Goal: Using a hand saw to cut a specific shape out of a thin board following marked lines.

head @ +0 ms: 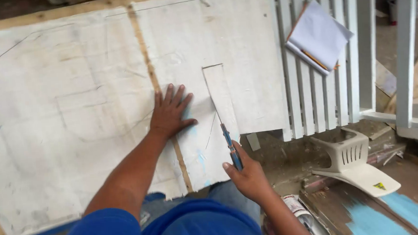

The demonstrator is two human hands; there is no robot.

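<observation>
Workshop floor, pale board point(98, 90) laid flat. Left hand point(170, 112) fingers spread, pressing board just left of pencilled strip. Right hand point(250, 177) fingers pinching blue knife point(230, 147), blade pointing up along that strip.

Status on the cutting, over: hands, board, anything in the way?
Left hand flat on white board. Right hand grips blue knife, blade on the marked line. Cut path unobstructed; notepad well aside.

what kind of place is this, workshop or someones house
Most likely a carpentry or woodworking site. A large whitewashed plywood sheet bears pencilled outlines, the right hand runs a blue-handled cutting tool along one, and white slatted wooden frames stand beside it over a scrap-strewn floor.
</observation>
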